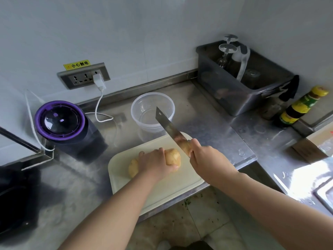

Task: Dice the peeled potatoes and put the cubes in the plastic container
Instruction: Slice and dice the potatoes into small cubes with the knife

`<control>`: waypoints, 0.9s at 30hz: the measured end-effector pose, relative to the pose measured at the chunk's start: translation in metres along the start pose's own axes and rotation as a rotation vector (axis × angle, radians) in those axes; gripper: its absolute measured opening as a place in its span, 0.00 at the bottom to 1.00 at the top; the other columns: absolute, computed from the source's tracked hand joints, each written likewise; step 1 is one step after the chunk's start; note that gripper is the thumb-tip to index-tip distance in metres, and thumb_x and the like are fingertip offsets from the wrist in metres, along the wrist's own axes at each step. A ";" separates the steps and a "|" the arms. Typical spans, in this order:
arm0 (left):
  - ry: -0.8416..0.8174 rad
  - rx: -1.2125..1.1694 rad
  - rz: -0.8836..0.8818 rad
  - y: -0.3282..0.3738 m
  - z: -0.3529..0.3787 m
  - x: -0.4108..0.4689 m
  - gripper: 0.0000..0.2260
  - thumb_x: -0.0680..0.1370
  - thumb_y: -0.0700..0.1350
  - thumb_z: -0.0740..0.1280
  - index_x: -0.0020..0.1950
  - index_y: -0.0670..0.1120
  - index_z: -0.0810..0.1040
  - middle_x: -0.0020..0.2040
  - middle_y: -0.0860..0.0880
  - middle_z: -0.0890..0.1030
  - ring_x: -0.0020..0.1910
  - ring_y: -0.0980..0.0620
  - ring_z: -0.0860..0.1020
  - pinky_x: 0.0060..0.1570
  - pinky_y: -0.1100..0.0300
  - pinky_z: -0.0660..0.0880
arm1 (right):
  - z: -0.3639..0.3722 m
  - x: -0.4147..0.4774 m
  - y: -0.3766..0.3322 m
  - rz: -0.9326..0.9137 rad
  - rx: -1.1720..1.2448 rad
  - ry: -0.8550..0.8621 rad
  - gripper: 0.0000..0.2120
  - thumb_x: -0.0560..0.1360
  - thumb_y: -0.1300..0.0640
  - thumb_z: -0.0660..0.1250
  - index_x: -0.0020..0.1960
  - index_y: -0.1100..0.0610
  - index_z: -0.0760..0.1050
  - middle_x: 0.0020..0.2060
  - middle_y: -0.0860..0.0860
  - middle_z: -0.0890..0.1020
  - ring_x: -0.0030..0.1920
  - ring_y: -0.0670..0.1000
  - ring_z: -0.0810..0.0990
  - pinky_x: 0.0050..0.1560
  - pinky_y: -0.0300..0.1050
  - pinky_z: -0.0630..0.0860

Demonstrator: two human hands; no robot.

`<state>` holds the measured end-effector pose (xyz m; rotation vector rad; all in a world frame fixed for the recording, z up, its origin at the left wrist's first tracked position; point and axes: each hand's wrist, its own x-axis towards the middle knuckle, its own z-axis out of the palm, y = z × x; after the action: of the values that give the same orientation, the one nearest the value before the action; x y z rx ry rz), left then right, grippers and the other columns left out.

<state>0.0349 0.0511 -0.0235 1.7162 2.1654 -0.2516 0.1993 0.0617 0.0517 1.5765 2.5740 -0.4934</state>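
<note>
A pale cutting board lies on the steel counter near its front edge. My left hand grips a peeled potato on the board, thumb at its near side. A second peeled potato lies just left of that hand. My right hand holds the handle of a cleaver, whose blade is raised and points away toward the back left, over the rim of the container. The clear round plastic container stands behind the board and holds nothing.
A purple-lidded appliance stands at the left, with a white cable running to the wall socket. A grey bin with glasses sits at the back right, a sauce bottle beside it. A cardboard box lies at the right.
</note>
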 end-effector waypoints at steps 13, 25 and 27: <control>0.060 -0.082 0.022 -0.025 -0.017 0.009 0.30 0.71 0.61 0.64 0.71 0.59 0.62 0.65 0.49 0.72 0.65 0.48 0.72 0.67 0.49 0.61 | 0.007 0.003 -0.001 0.043 0.080 -0.044 0.17 0.83 0.58 0.51 0.71 0.55 0.59 0.35 0.51 0.76 0.33 0.54 0.77 0.34 0.48 0.76; 0.171 -0.162 -0.014 -0.031 -0.001 0.007 0.23 0.71 0.58 0.63 0.66 0.55 0.69 0.62 0.53 0.77 0.62 0.51 0.74 0.67 0.52 0.63 | 0.018 -0.005 -0.008 0.035 0.134 -0.053 0.13 0.82 0.58 0.51 0.67 0.57 0.62 0.38 0.54 0.78 0.35 0.57 0.79 0.33 0.48 0.74; 0.180 -0.142 -0.047 -0.031 -0.001 0.003 0.20 0.71 0.59 0.63 0.61 0.54 0.73 0.55 0.53 0.81 0.58 0.51 0.77 0.65 0.52 0.63 | 0.020 -0.007 -0.012 0.028 0.143 -0.072 0.11 0.83 0.58 0.52 0.65 0.56 0.62 0.39 0.54 0.79 0.35 0.56 0.79 0.35 0.49 0.78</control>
<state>0.0044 0.0468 -0.0267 1.6667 2.2910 0.0463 0.1897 0.0446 0.0368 1.6028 2.5108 -0.7329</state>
